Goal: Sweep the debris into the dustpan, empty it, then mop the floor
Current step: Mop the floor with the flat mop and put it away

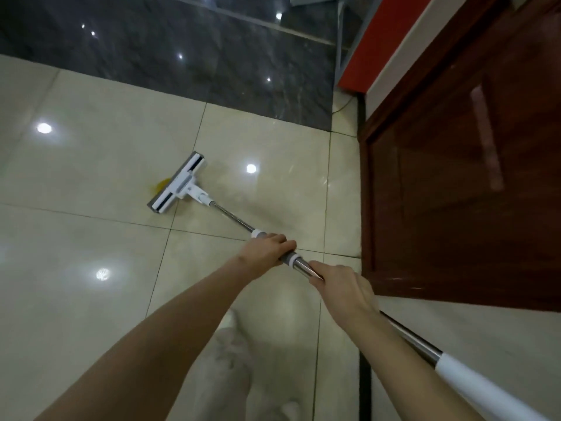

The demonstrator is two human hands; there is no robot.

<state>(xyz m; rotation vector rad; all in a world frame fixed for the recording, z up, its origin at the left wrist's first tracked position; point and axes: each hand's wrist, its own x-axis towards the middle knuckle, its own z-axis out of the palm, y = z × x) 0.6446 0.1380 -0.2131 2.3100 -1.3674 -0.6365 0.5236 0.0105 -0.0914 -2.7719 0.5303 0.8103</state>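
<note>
Gripping one mop (pixel 299 264) with two hands. The left hand (pixel 267 249) is curled round the grey collar of the pole. The right hand (pixel 343 287) is curled round the bare metal just behind it, near the left but apart.

One mop head (pixel 177 183) lies flat on the cream floor (pixel 91 165), ahead and left of the hands. One yellow smear (pixel 161 185) touches the head's far edge.

One brown wooden door (pixel 470 177) is on the right, its edge near the right hand. One dark marble strip (pixel 182 56) borders the tiles ahead, well apart from the head.

Open tile lies left of the pole. Three lamp reflections show on the cream tiles.
</note>
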